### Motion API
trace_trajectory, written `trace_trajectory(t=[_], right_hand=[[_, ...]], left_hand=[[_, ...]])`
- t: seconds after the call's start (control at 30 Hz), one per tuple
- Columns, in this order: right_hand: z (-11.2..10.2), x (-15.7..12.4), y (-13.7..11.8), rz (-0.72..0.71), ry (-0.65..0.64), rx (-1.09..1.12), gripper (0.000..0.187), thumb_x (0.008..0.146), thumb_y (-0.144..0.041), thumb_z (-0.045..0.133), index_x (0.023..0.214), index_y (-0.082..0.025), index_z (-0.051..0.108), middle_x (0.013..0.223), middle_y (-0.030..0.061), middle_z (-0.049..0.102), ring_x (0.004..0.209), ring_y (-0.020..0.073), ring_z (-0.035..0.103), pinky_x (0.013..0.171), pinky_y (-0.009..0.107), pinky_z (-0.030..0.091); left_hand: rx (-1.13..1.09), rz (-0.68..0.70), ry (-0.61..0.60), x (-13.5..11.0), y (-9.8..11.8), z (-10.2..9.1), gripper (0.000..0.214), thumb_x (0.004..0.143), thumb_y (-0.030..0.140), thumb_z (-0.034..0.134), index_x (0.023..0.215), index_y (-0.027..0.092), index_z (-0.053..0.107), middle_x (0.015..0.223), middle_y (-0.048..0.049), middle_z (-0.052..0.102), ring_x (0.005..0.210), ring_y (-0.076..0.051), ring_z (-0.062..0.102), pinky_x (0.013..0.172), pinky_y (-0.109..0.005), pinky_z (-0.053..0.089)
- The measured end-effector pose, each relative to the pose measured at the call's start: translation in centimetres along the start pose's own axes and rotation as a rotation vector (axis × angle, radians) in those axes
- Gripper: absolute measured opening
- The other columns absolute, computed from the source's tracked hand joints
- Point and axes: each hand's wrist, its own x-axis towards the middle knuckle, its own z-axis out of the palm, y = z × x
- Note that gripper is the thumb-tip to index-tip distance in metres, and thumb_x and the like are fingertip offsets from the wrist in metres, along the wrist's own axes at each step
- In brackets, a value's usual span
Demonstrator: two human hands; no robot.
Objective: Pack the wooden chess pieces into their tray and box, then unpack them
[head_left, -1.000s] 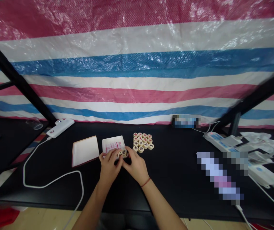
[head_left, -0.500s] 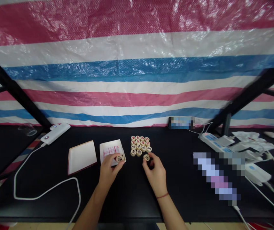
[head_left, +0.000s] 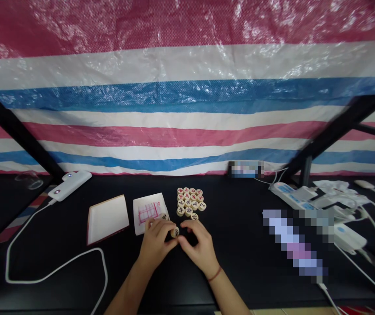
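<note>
My left hand [head_left: 156, 239] pinches a round Chinese chess piece [head_left: 174, 232] with a dark character, tilted on edge just in front of the white box [head_left: 138, 229]. My right hand [head_left: 200, 246] is close beside that piece, thumb and forefinger apart with nothing visible between them. Past its fingertips is another chess piece [head_left: 194, 217], partly hidden, at the near end of a block of chess pieces [head_left: 187, 202]. Red characters mark the far rows, dark ones the near rows. One more piece [head_left: 164, 216] shows at the box's near right corner, above my left fingers.
Left of the box lies its open lid [head_left: 108, 221]. A white cable [head_left: 56, 278] loops across the black table from a white device [head_left: 71, 186]. Power strips [head_left: 292, 197] and cables crowd the right side. A striped sheet [head_left: 174, 100] hangs behind.
My right hand has let go of a piece at the block's near row and moved left and nearer. My left hand has come right, away from the box, holding a piece.
</note>
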Motion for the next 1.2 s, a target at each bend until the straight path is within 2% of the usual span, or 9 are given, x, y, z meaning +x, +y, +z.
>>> trace_trajectory(t=[0.07, 0.2, 0.27, 0.33, 0.43, 0.57, 0.87, 1.2], right_hand=[[0.5, -0.1, -0.7, -0.019, -0.045, 0.055, 0.012, 0.082, -0.026, 0.064, 0.093, -0.020, 0.062, 0.086, 0.0038, 0.068, 0.076, 0.0165, 0.062, 0.068, 0.028, 0.053], [0.9, -0.2, -0.8, 0.009, -0.026, 0.060, 0.010, 0.083, -0.024, 0.062, 0.092, -0.020, 0.063, 0.082, 0.0028, 0.068, 0.072, 0.0147, 0.063, 0.067, 0.027, 0.053], [0.7, -0.1, -0.2, 0.046, 0.049, 0.022, 0.010, 0.085, -0.025, 0.061, 0.094, -0.020, 0.063, 0.082, 0.0032, 0.068, 0.071, 0.0146, 0.063, 0.065, 0.026, 0.053], [0.2, -0.1, 0.7, 0.111, 0.181, -0.059, 0.013, 0.088, -0.028, 0.058, 0.096, -0.019, 0.064, 0.087, 0.0057, 0.068, 0.075, 0.0160, 0.063, 0.066, 0.028, 0.053], [-0.3, -0.1, 2.2, 0.189, 0.310, -0.212, 0.021, 0.090, -0.033, 0.055, 0.100, -0.018, 0.065, 0.098, 0.0099, 0.069, 0.086, 0.0206, 0.064, 0.075, 0.034, 0.053], [-0.4, -0.3, 3.7, 0.219, 0.250, -0.305, 0.027, 0.092, -0.039, 0.052, 0.104, -0.018, 0.066, 0.099, 0.0106, 0.070, 0.093, 0.0241, 0.063, 0.085, 0.040, 0.051], [0.0, -0.3, 4.2, 0.241, 0.139, -0.400, 0.023, 0.092, -0.036, 0.049, 0.097, -0.019, 0.062, 0.095, 0.0100, 0.070, 0.090, 0.0256, 0.061, 0.081, 0.039, 0.047], [0.1, -0.4, 5.0, 0.253, 0.155, -0.403, 0.026, 0.094, -0.038, 0.044, 0.101, -0.018, 0.060, 0.097, 0.0112, 0.067, 0.091, 0.0253, 0.059, 0.081, 0.039, 0.046]], left_hand=[[0.019, 0.013, -0.019, 0.1, 0.3, 0.0, 0.007, 0.087, 0.027, 0.065, 0.090, 0.022, 0.060, 0.086, -0.0004, 0.073, 0.082, -0.018, 0.068, 0.082, -0.036, 0.040], [0.048, 0.020, -0.032, 0.2, 0.5, 0.0, 0.003, 0.090, 0.026, 0.061, 0.089, 0.023, 0.060, 0.086, 0.0004, 0.073, 0.084, -0.018, 0.067, 0.084, -0.036, 0.037], [0.081, 0.019, -0.028, 0.1, 0.4, 0.1, 0.008, 0.089, 0.029, 0.062, 0.095, 0.023, 0.062, 0.091, -0.0014, 0.073, 0.090, -0.020, 0.066, 0.085, -0.037, 0.037], [0.122, 0.010, -0.003, 0.0, 0.1, 0.2, 0.016, 0.088, 0.032, 0.064, 0.100, 0.022, 0.062, 0.094, -0.0039, 0.073, 0.093, -0.022, 0.066, 0.085, -0.038, 0.039], [0.141, -0.044, 0.027, -0.1, -0.5, 0.1, 0.018, 0.087, 0.034, 0.065, 0.100, 0.021, 0.062, 0.093, -0.0053, 0.073, 0.089, -0.022, 0.066, 0.084, -0.038, 0.041], [0.110, -0.103, 0.044, -0.1, -1.1, -0.2, 0.014, 0.089, 0.032, 0.062, 0.097, 0.022, 0.061, 0.087, -0.0035, 0.072, 0.081, -0.019, 0.065, 0.080, -0.036, 0.043], [0.079, -0.137, 0.031, -0.2, -1.3, -0.4, 0.014, 0.090, 0.033, 0.060, 0.100, 0.023, 0.060, 0.083, -0.0017, 0.070, 0.079, -0.019, 0.066, 0.080, -0.035, 0.043], [0.158, -0.185, 0.031, -0.1, -1.2, -0.6, 0.011, 0.091, 0.027, 0.055, 0.096, 0.022, 0.063, 0.083, -0.0021, 0.071, 0.080, -0.019, 0.064, 0.081, -0.035, 0.040]])
